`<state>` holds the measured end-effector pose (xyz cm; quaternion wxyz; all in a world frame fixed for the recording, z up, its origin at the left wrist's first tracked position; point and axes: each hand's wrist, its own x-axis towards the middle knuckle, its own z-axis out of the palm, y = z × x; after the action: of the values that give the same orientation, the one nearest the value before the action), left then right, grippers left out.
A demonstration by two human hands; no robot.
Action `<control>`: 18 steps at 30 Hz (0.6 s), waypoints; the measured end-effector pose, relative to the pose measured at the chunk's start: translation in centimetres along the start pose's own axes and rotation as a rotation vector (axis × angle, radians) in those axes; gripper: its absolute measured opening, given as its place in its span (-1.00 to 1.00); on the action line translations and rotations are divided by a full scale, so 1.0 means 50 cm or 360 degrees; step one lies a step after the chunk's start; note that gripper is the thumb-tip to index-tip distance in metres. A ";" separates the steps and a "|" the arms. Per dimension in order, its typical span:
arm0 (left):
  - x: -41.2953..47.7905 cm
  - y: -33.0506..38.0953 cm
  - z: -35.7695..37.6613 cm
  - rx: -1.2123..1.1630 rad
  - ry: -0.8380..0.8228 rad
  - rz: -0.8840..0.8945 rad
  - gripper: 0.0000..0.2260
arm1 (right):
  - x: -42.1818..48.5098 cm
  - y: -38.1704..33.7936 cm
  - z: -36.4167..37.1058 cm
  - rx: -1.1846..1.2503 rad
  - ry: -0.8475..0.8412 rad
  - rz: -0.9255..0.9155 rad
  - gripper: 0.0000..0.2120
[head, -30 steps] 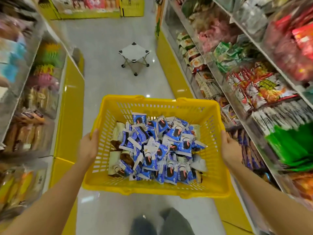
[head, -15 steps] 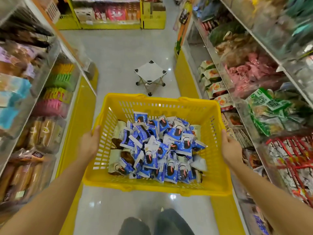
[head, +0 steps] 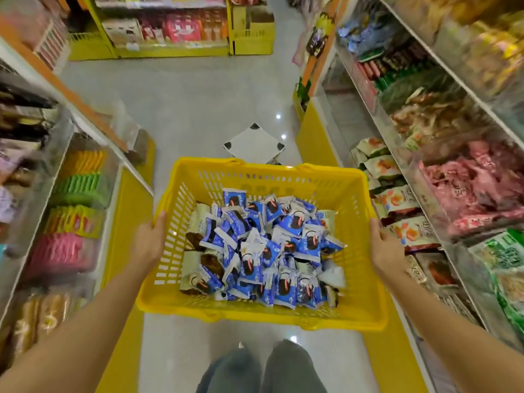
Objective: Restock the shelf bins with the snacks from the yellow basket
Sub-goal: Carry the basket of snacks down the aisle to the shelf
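Since half a second ago the person has walked further down the aisle: the folding stool point(head: 254, 145) now sits just beyond the far rim of the yellow basket point(head: 255, 317), which hides its near edge, and the pink packets point(head: 467, 182) have slid up level with the right arm. Stocked shelf bins point(head: 397, 205) line the right side and more bins point(head: 73, 222) line the left, with a further rack point(head: 170, 26) across the far end. The stool stands in the middle of the floor point(head: 198, 103), straight ahead in the walkway.

Between both shelves, the basket hangs at waist height above the person's legs point(head: 263, 370), its open top facing up. Its long axis runs left to right across the aisle. Blue-and-white snacks point(head: 263, 251) lie heaped inside. The left hand point(head: 147, 242) grips the left end wall, thumb over the rim; the right hand point(head: 387, 248) grips the right end likewise.
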<state>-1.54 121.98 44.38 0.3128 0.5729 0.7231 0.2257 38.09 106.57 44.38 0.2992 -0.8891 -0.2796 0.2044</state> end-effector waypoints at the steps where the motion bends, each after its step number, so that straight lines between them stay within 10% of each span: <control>1: 0.039 0.017 0.006 0.0011 -0.0017 -0.0004 -0.56 | 0.024 -0.016 0.013 0.0008 -0.0001 0.0023 -0.39; 18: 0.680 0.274 0.175 0.0176 -0.0155 0.0107 -0.52 | 0.526 -0.297 0.193 0.0031 -0.0031 0.0284 -0.45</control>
<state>9.10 157.97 41.04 0.3077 0.6236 0.6989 0.1676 47.36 136.77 41.71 0.2857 -0.9055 -0.2001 0.2415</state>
